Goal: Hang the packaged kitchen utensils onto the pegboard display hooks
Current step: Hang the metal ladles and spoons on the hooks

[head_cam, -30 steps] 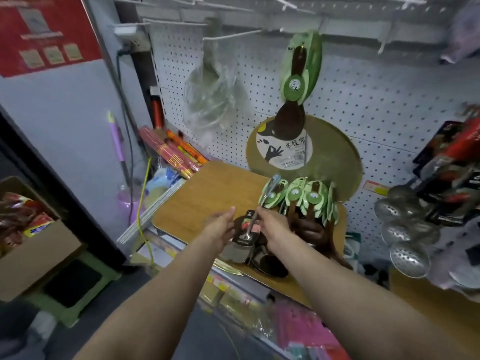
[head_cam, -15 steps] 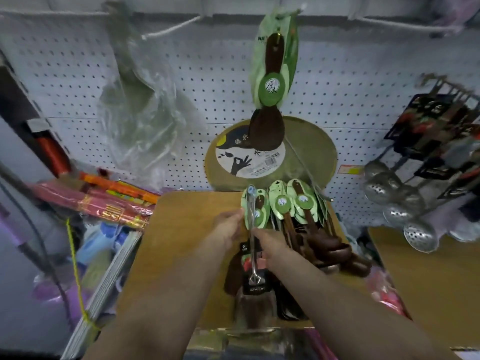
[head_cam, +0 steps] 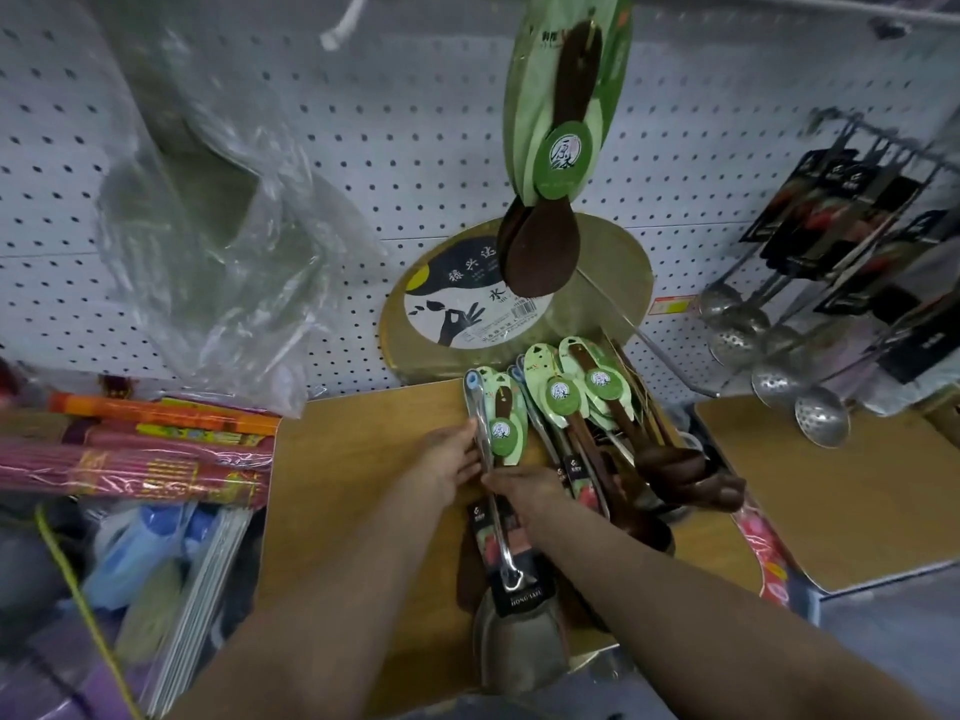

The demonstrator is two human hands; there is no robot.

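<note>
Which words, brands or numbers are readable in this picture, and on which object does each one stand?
"HONG TAI", not sharp: black card on the steel spatula near both hands.
"原": round green seal on the hanging wooden spoon pack.
"水": large character on the round board's label; its other print is too blurred.
Price tag on the pegboard: unreadable.

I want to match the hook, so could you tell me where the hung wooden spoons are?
The hung wooden spoons dangle top centre, before the round board.

Green-carded wooden spoons [head_cam: 582, 407] heaped on board; others [head_cam: 556, 163] hang.
</note>
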